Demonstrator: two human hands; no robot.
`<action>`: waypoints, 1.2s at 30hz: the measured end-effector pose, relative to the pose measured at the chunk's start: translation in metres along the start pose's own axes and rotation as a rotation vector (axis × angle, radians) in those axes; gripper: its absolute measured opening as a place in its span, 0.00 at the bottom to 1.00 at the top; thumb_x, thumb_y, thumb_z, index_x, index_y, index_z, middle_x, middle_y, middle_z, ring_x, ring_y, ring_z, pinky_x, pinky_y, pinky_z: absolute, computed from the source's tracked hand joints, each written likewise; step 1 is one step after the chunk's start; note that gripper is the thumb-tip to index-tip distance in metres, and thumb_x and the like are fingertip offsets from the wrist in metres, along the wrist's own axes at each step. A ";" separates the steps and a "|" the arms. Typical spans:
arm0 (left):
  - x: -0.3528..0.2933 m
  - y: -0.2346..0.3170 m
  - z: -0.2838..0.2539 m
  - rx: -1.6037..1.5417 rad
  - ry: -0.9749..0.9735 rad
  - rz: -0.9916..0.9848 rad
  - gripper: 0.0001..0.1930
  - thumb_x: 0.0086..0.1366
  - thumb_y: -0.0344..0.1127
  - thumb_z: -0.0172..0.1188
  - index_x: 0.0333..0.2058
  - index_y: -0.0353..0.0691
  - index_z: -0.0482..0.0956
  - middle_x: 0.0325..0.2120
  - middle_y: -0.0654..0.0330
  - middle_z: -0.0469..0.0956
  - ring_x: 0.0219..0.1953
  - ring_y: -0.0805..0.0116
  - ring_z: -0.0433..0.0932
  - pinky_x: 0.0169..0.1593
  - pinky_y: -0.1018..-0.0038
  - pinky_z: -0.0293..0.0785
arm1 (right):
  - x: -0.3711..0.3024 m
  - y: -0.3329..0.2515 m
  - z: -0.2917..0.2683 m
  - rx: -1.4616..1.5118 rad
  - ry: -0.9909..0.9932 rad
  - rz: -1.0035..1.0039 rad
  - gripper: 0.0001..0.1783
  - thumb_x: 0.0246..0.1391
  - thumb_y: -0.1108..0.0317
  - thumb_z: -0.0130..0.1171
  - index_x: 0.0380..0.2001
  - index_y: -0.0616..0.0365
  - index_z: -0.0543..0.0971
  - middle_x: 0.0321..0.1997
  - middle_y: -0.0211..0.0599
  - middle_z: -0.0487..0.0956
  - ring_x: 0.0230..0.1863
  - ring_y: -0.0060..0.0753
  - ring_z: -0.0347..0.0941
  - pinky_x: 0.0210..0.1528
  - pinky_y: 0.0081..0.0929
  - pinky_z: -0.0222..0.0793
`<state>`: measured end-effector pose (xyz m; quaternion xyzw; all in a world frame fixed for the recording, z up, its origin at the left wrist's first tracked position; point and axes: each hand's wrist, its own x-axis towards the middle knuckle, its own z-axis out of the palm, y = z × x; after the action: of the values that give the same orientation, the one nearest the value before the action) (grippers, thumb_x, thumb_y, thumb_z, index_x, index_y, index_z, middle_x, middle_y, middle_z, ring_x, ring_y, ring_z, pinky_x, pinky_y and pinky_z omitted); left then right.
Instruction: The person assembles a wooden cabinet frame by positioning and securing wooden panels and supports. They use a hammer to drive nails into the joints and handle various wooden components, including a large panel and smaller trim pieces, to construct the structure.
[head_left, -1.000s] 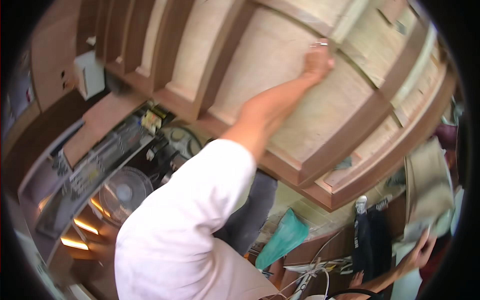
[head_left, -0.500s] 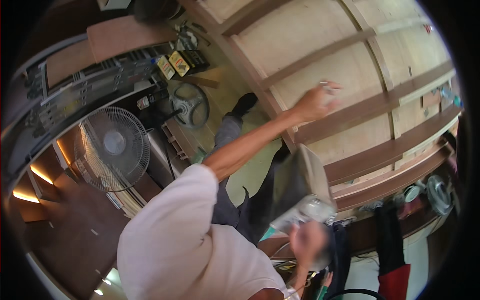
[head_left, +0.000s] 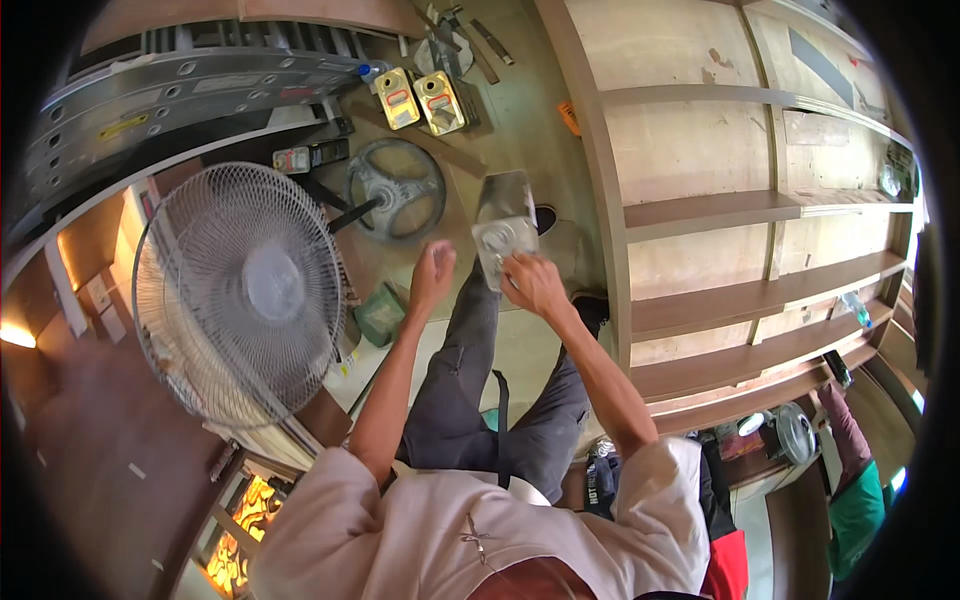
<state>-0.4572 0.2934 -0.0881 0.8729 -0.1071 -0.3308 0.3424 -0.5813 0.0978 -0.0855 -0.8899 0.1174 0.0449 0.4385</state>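
Observation:
In my right hand [head_left: 533, 284] is a rectangular metal can [head_left: 505, 195], with a silver top that carries a round fitting. It is tilted above my legs and slightly blurred. My left hand [head_left: 432, 280] is raised to the left of the can, apart from it, with its fingers curled in. What the left fingers hold, if anything, is too small to make out.
A standing fan [head_left: 275, 285] is close on my left, its round base [head_left: 395, 190] lying ahead. Two yellow cans [head_left: 440, 103] stand near a metal ladder [head_left: 150, 95]. A wooden shelf frame [head_left: 710, 215] fills the right. A person's green sleeve [head_left: 858, 520] shows at the lower right.
My left hand has drawn back from over the wooden frame to my front left, and its fingers have curled. My right hand has brought the can forward, over my legs. My view has turned.

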 end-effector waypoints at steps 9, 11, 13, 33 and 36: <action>-0.070 -0.144 -0.013 -0.169 -0.032 -0.362 0.13 0.66 0.37 0.53 0.44 0.35 0.70 0.36 0.54 0.76 0.39 0.66 0.77 0.42 0.72 0.73 | 0.104 0.034 0.167 0.087 -0.241 0.155 0.14 0.43 0.61 0.53 0.32 0.57 0.76 0.35 0.46 0.78 0.37 0.50 0.76 0.41 0.44 0.71; -0.074 -0.135 -0.017 -0.210 -0.042 -0.440 0.13 0.66 0.37 0.53 0.44 0.35 0.70 0.36 0.54 0.76 0.37 0.66 0.78 0.41 0.73 0.74 | 0.111 0.045 0.200 0.000 -0.303 0.145 0.16 0.44 0.59 0.55 0.34 0.57 0.75 0.34 0.44 0.79 0.37 0.48 0.76 0.41 0.42 0.72; -0.079 -0.141 -0.021 -0.242 -0.043 -0.448 0.13 0.67 0.37 0.52 0.44 0.34 0.69 0.37 0.54 0.76 0.36 0.66 0.78 0.40 0.74 0.74 | 0.119 0.051 0.221 -0.052 -0.403 0.187 0.19 0.45 0.56 0.56 0.37 0.56 0.74 0.34 0.43 0.79 0.38 0.45 0.77 0.41 0.41 0.72; -0.054 -0.098 0.020 -0.237 -0.236 -0.471 0.13 0.63 0.37 0.55 0.43 0.37 0.72 0.34 0.58 0.75 0.34 0.67 0.76 0.40 0.73 0.72 | 0.080 0.032 0.056 0.103 -0.403 0.366 0.29 0.44 0.62 0.56 0.54 0.47 0.70 0.56 0.43 0.68 0.53 0.47 0.70 0.52 0.44 0.68; -0.012 -0.092 0.023 -0.289 -0.261 -0.206 0.13 0.63 0.39 0.54 0.42 0.37 0.72 0.34 0.58 0.75 0.35 0.68 0.76 0.40 0.73 0.72 | 0.032 0.067 -0.020 0.098 -0.122 0.540 0.25 0.45 0.63 0.54 0.51 0.47 0.72 0.51 0.47 0.72 0.49 0.51 0.72 0.51 0.44 0.68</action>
<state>-0.4848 0.3543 -0.1559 0.7706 -0.0122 -0.4863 0.4117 -0.5670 0.0369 -0.1312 -0.7997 0.3258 0.2080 0.4595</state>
